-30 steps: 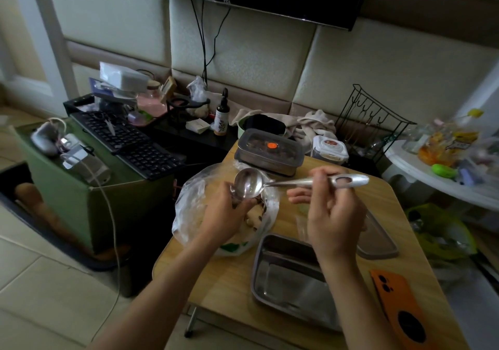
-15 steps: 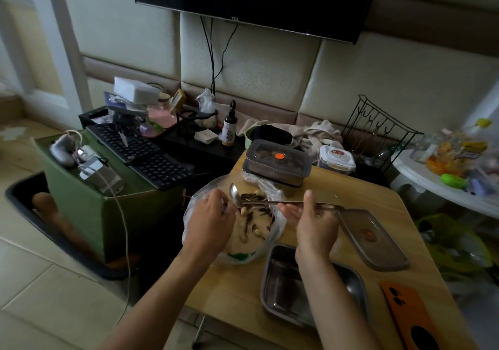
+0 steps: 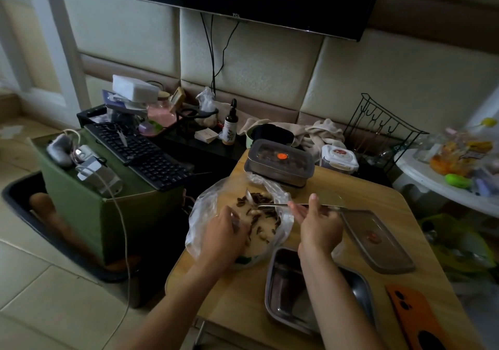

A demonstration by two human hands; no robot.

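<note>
A clear plastic bag (image 3: 205,209) lies open on the wooden table (image 3: 243,301), with dark strips and pale nuts (image 3: 259,223) inside. My left hand (image 3: 221,237) grips the bag's near edge and holds it open. My right hand (image 3: 320,228) pinches the handle of a metal spoon (image 3: 270,205), and the spoon's bowl is down among the food in the bag. An empty steel tray (image 3: 280,285) sits just in front of the bag, partly hidden by my right forearm.
A clear lid (image 3: 378,241) lies right of my right hand. A lidded steel container (image 3: 279,162) and a small white tub (image 3: 339,158) stand at the table's far edge. An orange phone (image 3: 415,320) lies at the near right. A keyboard (image 3: 140,152) rests on a green box at left.
The spoon has gone from raised above the bag down into the food. My right hand lowered with it. The camera view shifted, so the table sits further right.
</note>
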